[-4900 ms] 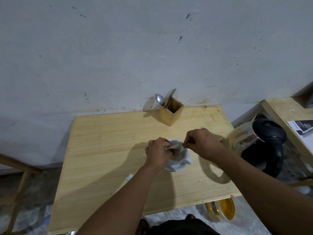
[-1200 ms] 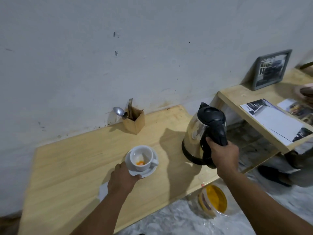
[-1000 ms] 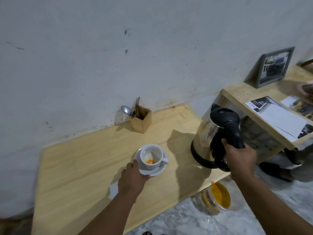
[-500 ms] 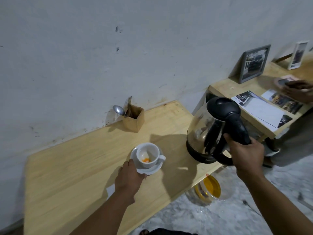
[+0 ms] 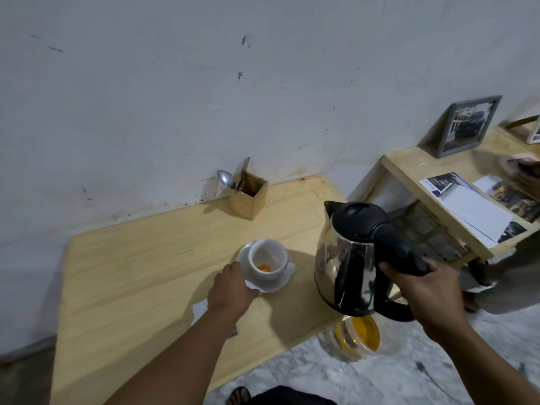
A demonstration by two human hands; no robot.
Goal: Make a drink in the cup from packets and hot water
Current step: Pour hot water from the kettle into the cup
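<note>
**Kettle poised beside the cup**

While the right hand kept its grip closed around the black handle of the kettle, the vessel hung off the desk's right edge, upright, its spout pointing toward the wall and not yet over the cup. The left hand had its fingers curled against the near-left rim of the saucer, steadying it; whether it pinched the rim or merely pressed it, I could not tell.

From where I stood, the risk looked plain: hot water. A kettle tipped too quickly would likely splash past the narrow mouth, and the steadying hand lay right beside the saucer, where any overshoot would scald it. A heavy kettle held one-handed could also wobble and knock the cup.

The cup itself was small, white and glossy, sitting on its saucer toward the desk's right side, midway between the wall edge and the near edge. Inside lay a little orange powder at the bottom; otherwise it looked dry. A white scrap of packet lay by the left wrist.
</note>
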